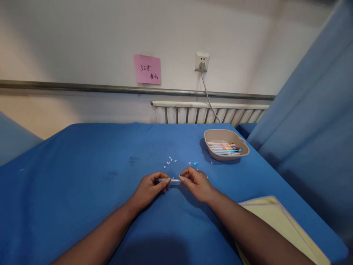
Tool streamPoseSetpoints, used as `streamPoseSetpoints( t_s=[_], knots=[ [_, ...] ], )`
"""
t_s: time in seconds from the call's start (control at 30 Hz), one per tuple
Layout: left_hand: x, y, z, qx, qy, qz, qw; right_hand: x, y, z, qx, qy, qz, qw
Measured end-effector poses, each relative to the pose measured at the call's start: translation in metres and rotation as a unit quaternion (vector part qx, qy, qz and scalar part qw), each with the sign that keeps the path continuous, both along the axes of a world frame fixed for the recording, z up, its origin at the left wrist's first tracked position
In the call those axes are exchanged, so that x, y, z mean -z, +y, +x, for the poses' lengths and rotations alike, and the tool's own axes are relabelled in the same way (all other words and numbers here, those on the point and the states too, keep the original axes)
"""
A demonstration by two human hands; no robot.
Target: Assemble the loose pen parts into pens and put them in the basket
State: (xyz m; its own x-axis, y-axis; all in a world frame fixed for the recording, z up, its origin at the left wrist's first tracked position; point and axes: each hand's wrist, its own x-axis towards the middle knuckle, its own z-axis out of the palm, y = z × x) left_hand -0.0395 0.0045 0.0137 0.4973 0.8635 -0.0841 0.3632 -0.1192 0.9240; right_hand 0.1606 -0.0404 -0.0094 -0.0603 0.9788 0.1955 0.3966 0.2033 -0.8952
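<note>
Between my two hands lies a thin, clear pen-like tube [174, 180], held level just above the blue cover. My left hand [152, 187] pinches its left part between thumb and fingers. At the tube's right end, the thumb and forefinger of my right hand [199, 184] are closed; a tiny white bit shows at their tips, too small to name. Several small white pieces [168, 162] are scattered just beyond my hands. A small turquoise piece [195, 163] rests beyond my right hand.
A beige basket [226, 157] with several pen-like sticks [223, 148] stands at the back right. A folded yellow cloth [271, 213] lies under my right forearm. Blue curtain [309, 110] hangs on the right. Behind the blue-covered table [82, 165] are a radiator [198, 115] and a plugged-in cable [207, 94].
</note>
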Motion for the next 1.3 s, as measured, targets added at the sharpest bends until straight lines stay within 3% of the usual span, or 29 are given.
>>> streamPoseSetpoints(
  t_s=[0.27,0.33,0.47,0.6,0.73,0.87,1.03,1.3],
  knots=[
    [-0.004,-0.003,-0.001,0.106,0.042,0.027,0.993,-0.004,0.002,-0.001,-0.016,0.034,-0.007,0.999],
    [-0.006,-0.004,-0.001,0.103,0.039,0.016,0.994,-0.004,0.006,0.005,0.006,0.046,0.003,0.999],
    [-0.003,0.002,-0.001,0.014,-0.035,-0.045,0.998,0.001,0.021,0.035,0.117,0.022,-0.002,0.993],
    [0.003,0.013,-0.004,-0.116,-0.117,-0.046,0.985,0.011,0.032,0.068,0.209,-0.11,0.004,0.972],
    [0.01,0.023,-0.008,-0.164,-0.161,-0.042,0.972,0.026,0.038,0.077,0.237,-0.18,0.004,0.955],
    [0.017,0.029,-0.011,-0.177,-0.195,-0.042,0.964,0.039,0.044,0.068,0.224,-0.176,0.008,0.959],
    [0.02,0.035,-0.013,-0.184,-0.218,-0.044,0.957,0.04,0.05,0.045,0.197,-0.158,0.027,0.967],
    [0.023,0.034,-0.016,-0.195,-0.257,-0.055,0.945,0.046,0.054,-0.036,0.2,-0.117,0.047,0.972]
  ],
)
